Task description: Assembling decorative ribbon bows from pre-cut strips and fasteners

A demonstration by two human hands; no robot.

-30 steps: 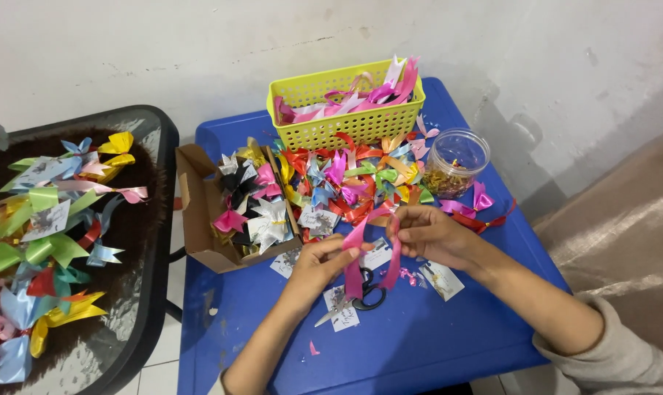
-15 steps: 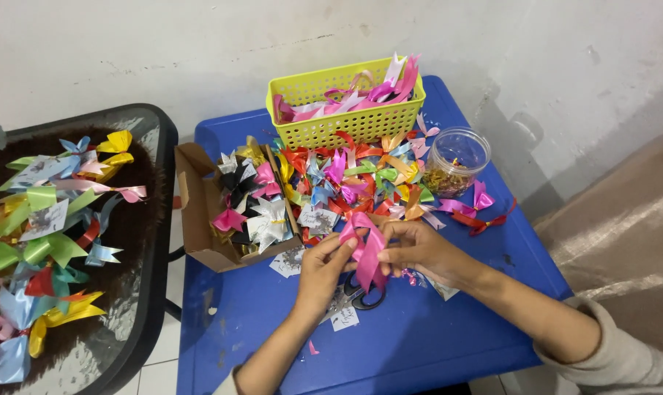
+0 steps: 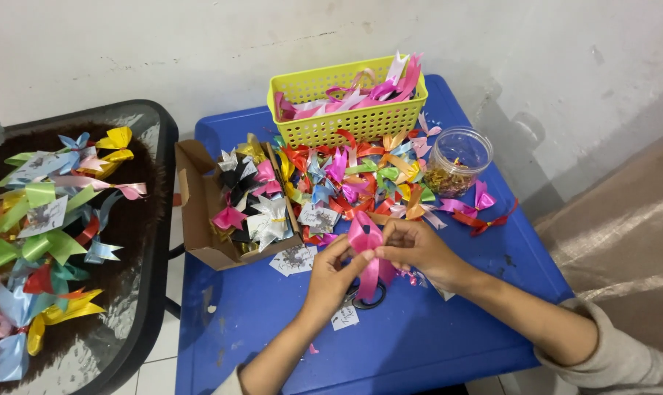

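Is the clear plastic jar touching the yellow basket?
Apart. The head view shows the clear plastic jar standing to the right of the yellow basket, with blue table and ribbon scraps visible in the gap between them.

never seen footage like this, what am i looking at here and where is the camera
There is no machine here, only a person at work. The camera sits on that person's head and looks down, so the two bare arms coming from the bottom edge are their own. The left hand and right hand together pinch a pink ribbon bow, loops up, tails hanging down. Under the hands lies a pair of black scissors on a blue table. Further back are a heap of coloured bows, a yellow basket of ribbon pieces, a clear jar, and an open cardboard box of bows. To the left, a dark glass table holds more finished bows.
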